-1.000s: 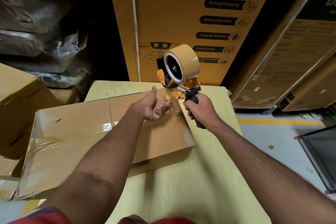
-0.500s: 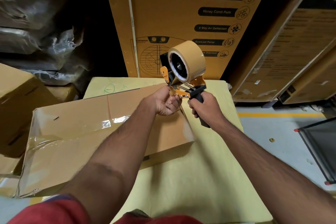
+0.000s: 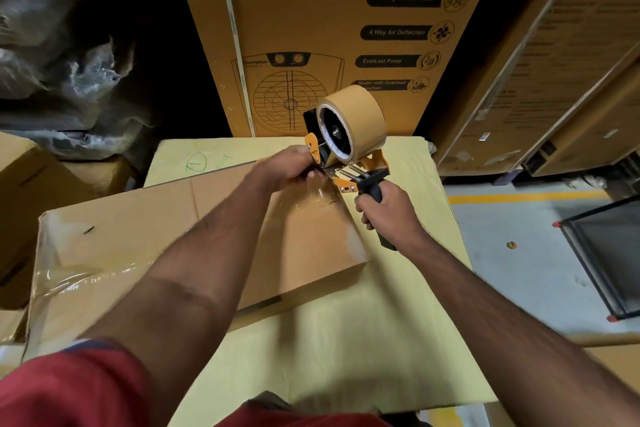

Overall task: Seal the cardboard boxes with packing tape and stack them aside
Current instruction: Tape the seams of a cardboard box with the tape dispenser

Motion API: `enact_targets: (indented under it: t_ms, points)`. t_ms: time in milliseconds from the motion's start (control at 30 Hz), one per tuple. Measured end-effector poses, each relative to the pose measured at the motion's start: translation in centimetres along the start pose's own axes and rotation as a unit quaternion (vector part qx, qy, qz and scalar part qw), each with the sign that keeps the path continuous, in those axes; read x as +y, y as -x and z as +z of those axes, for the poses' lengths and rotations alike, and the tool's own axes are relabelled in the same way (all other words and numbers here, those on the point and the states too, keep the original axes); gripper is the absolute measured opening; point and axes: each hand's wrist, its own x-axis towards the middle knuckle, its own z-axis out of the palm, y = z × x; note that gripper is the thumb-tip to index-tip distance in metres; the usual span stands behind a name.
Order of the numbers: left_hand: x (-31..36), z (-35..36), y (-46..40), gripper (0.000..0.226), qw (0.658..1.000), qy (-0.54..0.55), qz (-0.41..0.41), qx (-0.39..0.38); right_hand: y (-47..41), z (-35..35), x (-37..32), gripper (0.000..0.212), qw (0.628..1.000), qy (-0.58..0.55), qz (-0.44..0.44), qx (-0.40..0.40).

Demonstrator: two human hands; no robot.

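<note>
Head view: tall appliance carton [image 3: 311,28] stands behind counter [image 3: 346,340]; flat cardboard box [image 3: 173,236] glossy with tape; right hand [image 3: 391,215] grips dispenser [image 3: 349,135] handle, left hand [image 3: 291,166] pinches tape end.

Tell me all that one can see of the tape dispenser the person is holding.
The tape dispenser is a hand-held gun type with an orange frame, metal parts and a black handle. A wide roll of tan tape sits on its black hub. The right hand grips the handle; the left hand pinches at its front end, by the orange flap. It is held tilted above the far end of the flat cardboard box.
</note>
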Motion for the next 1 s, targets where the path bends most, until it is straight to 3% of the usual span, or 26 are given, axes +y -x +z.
enact_targets:
  t_ms: [200,333,533,700,833,900,1000]
  points:
    - [1.0,-1.1,-2.2,0.036,0.981,-0.158,0.114,-0.012,-0.4,0.4,0.9,0.030,1.000,0.012,0.025,0.015]
    - [1.4,-1.3,-4.9,0.036,0.949,-0.259,0.155,0.093,0.1,0.8,2.0,0.018,0.998,0.010,0.049,0.023]
    - [0.4,-2.8,-8.2,0.026,0.898,-0.374,0.143,0.183,2.5,1.1,4.3,0.034,0.997,0.048,0.047,0.036]
    - [2.0,-6.2,-9.6,0.034,0.893,-0.308,0.084,0.318,4.5,1.5,6.9,0.023,0.997,0.051,0.058,0.027]
    - [1.7,-8.0,-9.4,0.045,0.924,-0.272,0.091,0.252,5.7,1.5,8.2,0.034,0.999,0.018,0.036,0.024]
    - [0.7,-6.8,-8.7,0.055,0.940,-0.262,0.089,0.201,5.6,1.7,7.9,0.032,0.999,0.003,0.032,0.025]
    - [-0.9,-5.3,-8.4,0.062,0.937,-0.299,0.097,0.150,5.1,1.7,7.3,0.020,0.999,-0.022,0.024,0.020]
